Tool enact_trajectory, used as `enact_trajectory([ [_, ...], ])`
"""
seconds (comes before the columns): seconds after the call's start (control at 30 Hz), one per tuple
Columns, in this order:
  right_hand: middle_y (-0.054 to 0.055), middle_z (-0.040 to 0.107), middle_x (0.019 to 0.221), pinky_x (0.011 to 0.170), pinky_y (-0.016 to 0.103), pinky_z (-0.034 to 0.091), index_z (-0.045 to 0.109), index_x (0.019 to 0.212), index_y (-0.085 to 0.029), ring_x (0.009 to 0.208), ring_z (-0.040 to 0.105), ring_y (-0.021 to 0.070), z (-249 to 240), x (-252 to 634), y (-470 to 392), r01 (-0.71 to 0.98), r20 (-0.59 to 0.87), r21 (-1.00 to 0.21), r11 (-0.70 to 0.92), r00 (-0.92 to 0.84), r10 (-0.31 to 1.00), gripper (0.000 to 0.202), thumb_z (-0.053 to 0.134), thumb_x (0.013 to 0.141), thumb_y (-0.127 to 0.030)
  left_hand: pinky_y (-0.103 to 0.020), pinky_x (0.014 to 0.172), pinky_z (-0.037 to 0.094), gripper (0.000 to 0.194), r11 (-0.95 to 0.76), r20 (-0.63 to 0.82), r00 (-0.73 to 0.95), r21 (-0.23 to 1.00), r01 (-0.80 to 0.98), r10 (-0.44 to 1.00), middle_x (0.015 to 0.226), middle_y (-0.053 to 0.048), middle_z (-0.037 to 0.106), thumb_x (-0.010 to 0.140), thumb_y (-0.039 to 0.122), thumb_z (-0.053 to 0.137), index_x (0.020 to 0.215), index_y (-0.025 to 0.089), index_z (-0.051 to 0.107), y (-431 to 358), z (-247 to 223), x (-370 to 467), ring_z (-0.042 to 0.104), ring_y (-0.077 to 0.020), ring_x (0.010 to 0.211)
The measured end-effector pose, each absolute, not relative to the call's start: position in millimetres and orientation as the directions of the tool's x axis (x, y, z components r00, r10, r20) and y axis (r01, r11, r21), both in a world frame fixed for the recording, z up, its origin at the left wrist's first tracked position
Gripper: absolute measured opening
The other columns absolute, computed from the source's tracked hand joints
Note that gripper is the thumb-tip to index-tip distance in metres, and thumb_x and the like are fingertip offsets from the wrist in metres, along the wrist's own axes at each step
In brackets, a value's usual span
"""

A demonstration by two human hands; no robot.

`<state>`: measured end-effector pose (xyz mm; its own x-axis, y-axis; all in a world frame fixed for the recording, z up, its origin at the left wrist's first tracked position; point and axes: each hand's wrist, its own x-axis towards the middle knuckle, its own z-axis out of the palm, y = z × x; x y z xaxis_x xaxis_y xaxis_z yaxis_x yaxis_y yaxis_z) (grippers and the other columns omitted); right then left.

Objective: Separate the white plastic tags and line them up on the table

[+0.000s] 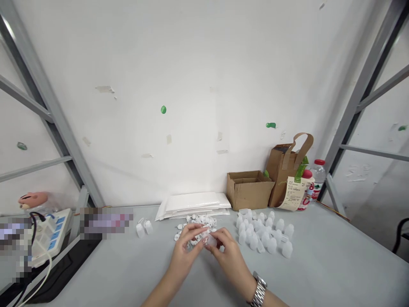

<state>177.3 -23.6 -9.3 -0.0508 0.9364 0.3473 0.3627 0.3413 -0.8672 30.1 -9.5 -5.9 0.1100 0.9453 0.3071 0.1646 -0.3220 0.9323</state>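
A small translucent white plastic bottle (211, 241) is pinched between my two hands, just above the grey table. My left hand (185, 246) grips its left end with thumb and fingers; whether a cap is there too is hidden by the fingers. From the right, my right hand (228, 252) has its thumb and fingers closed on the bottle's body. Right behind my hands lies a pile of small white caps with loops (206, 221). Several similar translucent bottles (271, 245) are grouped on the right. Two capped bottles (140, 230) stand off to the left.
Flat white packets (194, 202) lie against the wall, beside an open cardboard box (252, 194). A brown paper bag (277, 177) and a red-capped water bottle (318, 175) stand at the back right. On the left are a power strip (53, 236) and a black panel (70, 268).
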Motion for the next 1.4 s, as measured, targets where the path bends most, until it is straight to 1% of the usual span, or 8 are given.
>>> enact_trajectory([
  [0.13,0.002,0.053,0.075,0.062,0.028,0.045,0.063,0.081,-0.02,0.066,0.051,0.0155,-8,178,-23,0.384,0.363,-0.855,0.349,-0.036,0.931,0.009,0.058,0.076,-0.025,-0.03,0.086,0.044,0.026,-0.318,0.311,0.074,0.938,0.135,0.948,0.095,-0.006,0.059,0.071,0.04,0.062,0.09,0.025,0.071,-12,-3,31,0.053,-0.0221,0.099],
  [0.43,0.001,0.053,0.075,0.061,0.027,0.045,0.061,0.081,-0.019,0.064,0.052,0.0145,-15,176,-24,0.455,0.388,-0.807,0.376,-0.072,0.919,0.007,0.058,0.078,-0.025,-0.036,0.089,0.044,0.031,-0.078,0.085,0.065,0.991,-0.105,0.994,0.1,-0.006,0.069,0.066,0.042,0.065,0.089,0.02,0.069,-17,9,35,0.058,-0.0254,0.101],
  [0.6,0.002,0.053,0.08,0.064,0.028,0.047,0.058,0.087,-0.02,0.065,0.053,0.0144,-16,176,-25,0.512,0.443,-0.745,0.427,-0.099,0.891,0.008,0.053,0.081,-0.02,-0.036,0.092,0.042,0.049,-0.025,0.059,0.127,0.967,-0.254,0.99,0.105,-0.007,0.067,0.07,0.037,0.064,0.115,0.024,0.055,-17,6,35,0.058,-0.0227,0.103],
  [0.67,0.003,0.054,0.082,0.065,0.029,0.048,0.058,0.091,-0.021,0.066,0.053,0.0143,-17,177,-26,0.532,0.472,-0.717,0.45,-0.105,0.876,0.011,0.051,0.082,-0.019,-0.037,0.094,0.04,0.052,-0.006,0.053,0.155,0.957,-0.289,0.986,0.108,-0.008,0.066,0.071,0.035,0.064,0.12,0.024,0.05,-17,5,35,0.057,-0.0224,0.104],
  [0.83,0.003,0.055,0.086,0.068,0.029,0.049,0.056,0.097,-0.023,0.072,0.056,0.0155,-19,177,-26,0.574,0.545,-0.645,0.505,-0.118,0.83,0.017,0.048,0.083,-0.017,-0.039,0.098,0.037,0.035,0.018,0.038,0.19,0.958,-0.286,0.981,0.111,-0.01,0.065,0.068,0.035,0.066,0.099,0.019,0.065,-17,6,37,0.052,-0.0259,0.112],
  [0.97,0.004,0.055,0.087,0.07,0.032,0.05,0.055,0.098,-0.025,0.079,0.056,0.0177,-19,177,-28,0.607,0.558,-0.603,0.518,-0.143,0.817,0.018,0.046,0.084,-0.016,-0.041,0.099,0.036,0.031,0.038,0.013,0.186,0.962,-0.269,0.983,0.105,-0.008,0.068,0.065,0.036,0.067,0.09,0.018,0.069,-17,8,39,0.055,-0.0268,0.108],
  [1.23,0.007,0.054,0.085,0.069,0.034,0.05,0.054,0.102,-0.021,0.079,0.055,0.02,-20,178,-27,0.705,0.598,-0.459,0.541,-0.204,0.775,0.021,0.041,0.086,-0.015,-0.04,0.103,0.031,0.033,0.036,0.031,0.201,0.946,-0.323,0.979,0.115,-0.009,0.063,0.074,0.036,0.058,0.1,0.018,0.067,-19,4,39,0.048,-0.0253,0.117],
  [1.4,0.007,0.055,0.085,0.068,0.035,0.049,0.054,0.099,-0.019,0.078,0.055,0.02,-19,178,-27,0.733,0.588,-0.439,0.52,-0.203,0.783,0.019,0.04,0.087,-0.014,-0.04,0.104,0.03,0.032,0.015,0.053,0.207,0.95,-0.311,0.977,0.118,-0.007,0.061,0.077,0.034,0.054,0.102,0.019,0.066,-19,2,38,0.046,-0.0243,0.119],
])
